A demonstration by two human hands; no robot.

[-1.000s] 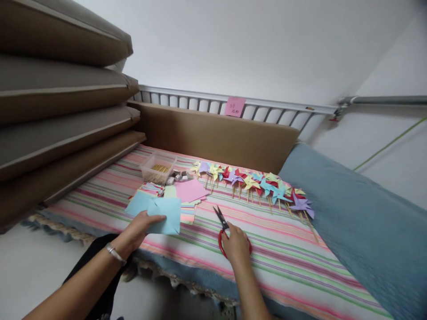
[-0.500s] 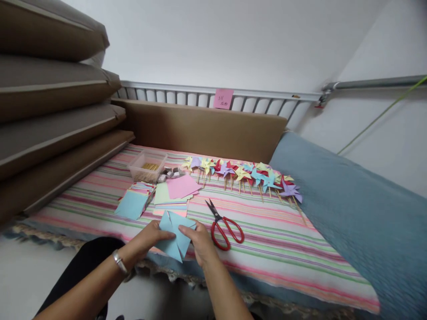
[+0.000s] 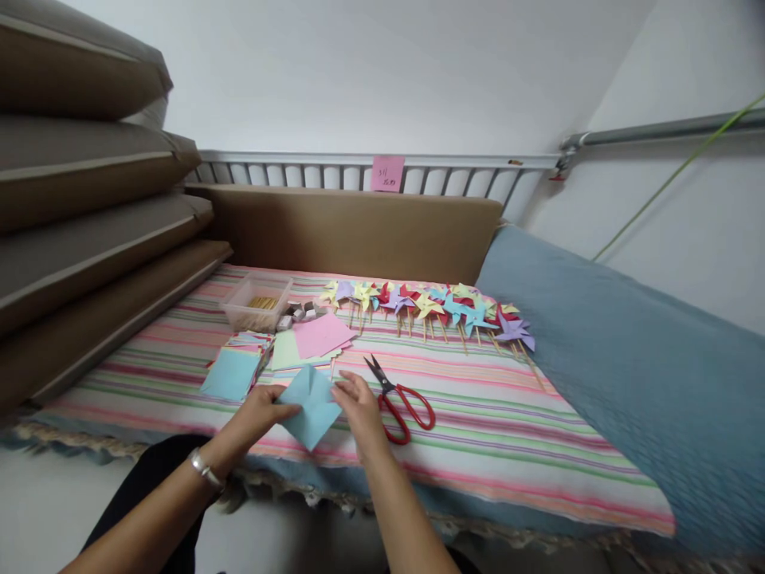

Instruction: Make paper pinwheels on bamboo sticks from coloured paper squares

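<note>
The left hand (image 3: 270,405) pinches a blue sheet (image 3: 311,408) by its left corner, over the front of the striped cloth (image 3: 508,430); the right hand (image 3: 362,410) has its fingers at the opposite corner, though whether they grip it cannot be told. Scissors (image 3: 388,388) lie just beside the right hand, with pinwheels (image 3: 429,306) beyond.

paper (image 3: 311,410) is light blue | scissors (image 3: 388,387) are red-handled (dark at the blades (image 3: 377,371)) | cloth (image 3: 496,446) is striped pink, green, purple, white | pinwheels (image 3: 429,306) mix yellow, red, purple, blue
</note>
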